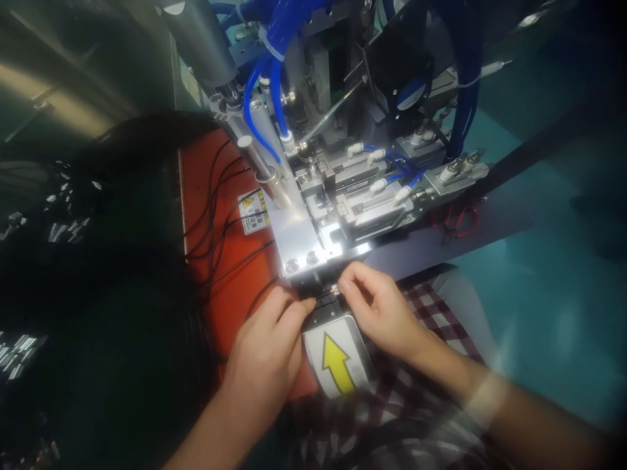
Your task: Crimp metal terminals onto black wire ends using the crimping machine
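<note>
My right hand [379, 307] is closed in a pinch, thumb against forefinger. From its fingertips a small pale wire end [336, 289] sticks out over a black slotted block [323, 301] at the front of the machine. On the other side of that block is my left hand [274, 333], its fingers bent and drawn together, with the tips at the block's left edge. Whatever the left fingers hold is hidden. Just below both hands lies a white plate with a yellow arrow [336, 365] pointing toward the block.
Ahead stands a metal machine with pneumatic cylinders [372, 209] and blue air hoses [277, 85]. Several thin black cables [220, 222] cross the orange-red base [206, 189] at left, near a warning label [253, 212]. Checkered cloth [431, 313] shows below.
</note>
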`<state>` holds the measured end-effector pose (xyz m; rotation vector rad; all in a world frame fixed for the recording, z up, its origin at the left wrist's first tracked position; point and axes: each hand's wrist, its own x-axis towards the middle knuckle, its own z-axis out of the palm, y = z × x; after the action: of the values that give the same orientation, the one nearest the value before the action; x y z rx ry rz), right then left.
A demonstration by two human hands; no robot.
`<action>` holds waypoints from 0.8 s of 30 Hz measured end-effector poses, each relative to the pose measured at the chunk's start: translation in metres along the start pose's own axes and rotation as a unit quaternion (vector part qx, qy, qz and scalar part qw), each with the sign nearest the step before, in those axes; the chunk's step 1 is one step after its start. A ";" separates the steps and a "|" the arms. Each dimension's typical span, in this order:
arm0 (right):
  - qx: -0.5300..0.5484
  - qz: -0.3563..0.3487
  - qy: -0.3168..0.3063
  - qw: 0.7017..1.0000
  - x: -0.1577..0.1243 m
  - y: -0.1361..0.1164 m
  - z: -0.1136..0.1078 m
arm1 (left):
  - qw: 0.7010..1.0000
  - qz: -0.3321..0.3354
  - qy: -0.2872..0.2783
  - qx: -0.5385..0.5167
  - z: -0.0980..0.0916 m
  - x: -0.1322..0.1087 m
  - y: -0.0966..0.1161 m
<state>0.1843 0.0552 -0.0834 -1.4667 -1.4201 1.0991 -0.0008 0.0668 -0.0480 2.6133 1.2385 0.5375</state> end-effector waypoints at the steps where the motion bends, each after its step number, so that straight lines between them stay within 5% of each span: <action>1: 0.007 0.006 -0.003 1.000 0.000 0.000 0.000 | 1.000 0.000 0.001 0.011 0.000 0.000 0.000; 12: 0.191 0.132 -0.043 0.972 -0.004 0.007 -0.003 | 1.000 -0.002 0.018 -0.001 0.001 0.000 -0.002; 24: 0.071 0.045 -0.034 0.996 0.000 0.005 -0.001 | 0.999 -0.001 0.024 -0.022 0.001 -0.001 -0.002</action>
<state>0.1864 0.0548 -0.0880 -1.4155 -1.3032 1.2902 -0.0025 0.0674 -0.0503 2.5760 1.2292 0.6248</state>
